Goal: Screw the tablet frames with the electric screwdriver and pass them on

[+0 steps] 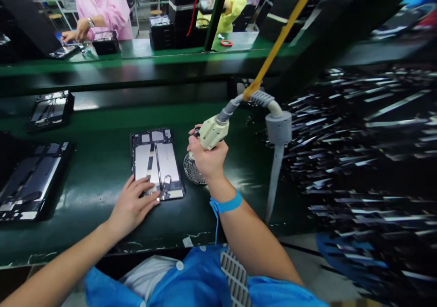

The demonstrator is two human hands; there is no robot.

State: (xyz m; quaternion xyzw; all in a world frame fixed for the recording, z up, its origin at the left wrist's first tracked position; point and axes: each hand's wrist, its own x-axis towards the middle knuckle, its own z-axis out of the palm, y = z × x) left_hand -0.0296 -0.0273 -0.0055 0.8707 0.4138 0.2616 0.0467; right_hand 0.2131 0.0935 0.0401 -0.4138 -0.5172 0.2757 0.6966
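Observation:
An opened tablet-like device (164,161) lies on the green bench, its pale inner plates and dark ribbon cables facing up. Over its lower left corner rests my left hand (131,204), fingers stretched out and touching it. My right hand (208,159) is wrapped round a cream hand tool (214,132), just right of the device. A grey hose leads up from the tool to a yellow strap. Under that hand a round perforated metal disc (193,169) shows; whether it is fixed to the tool I cannot tell.
Similar devices lie in a stack (51,109) and in a nearer pile (32,179) at left. Many dark, shiny parts (358,161), blurred, crowd the right side. A grey hose end (278,152) hangs beside them. Across a raised green ledge (143,66), people in pink and yellow work.

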